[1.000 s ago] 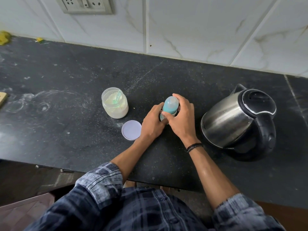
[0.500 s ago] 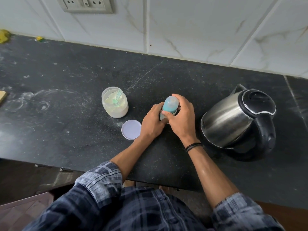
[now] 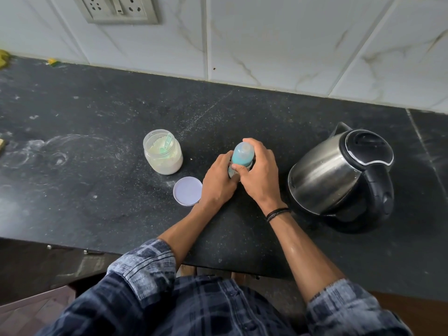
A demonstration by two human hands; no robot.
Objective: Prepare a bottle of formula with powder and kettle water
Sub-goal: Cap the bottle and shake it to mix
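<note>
2 hands grip the bottle [image 3: 243, 154] — jar [image 3: 163, 154], lid [image 3: 188, 191] by left hand [image 3: 219, 180], kettle [image 3: 324, 173] by right hand [image 3: 260, 175].

A dark, speckled stone table [image 3: 97, 202] runs along a white, marble-patterned tiled wall [image 3: 291, 44]. A grey socket panel [image 3: 118, 8] sits in the wall above the table's far left part. Small yellow scraps [image 3: 52, 61] lie at the far left corner. Whitish swirled smears [image 3: 48, 154] mark the left side, near a pale wooden piece [image 3: 2, 144] cut off at the left edge.
</note>
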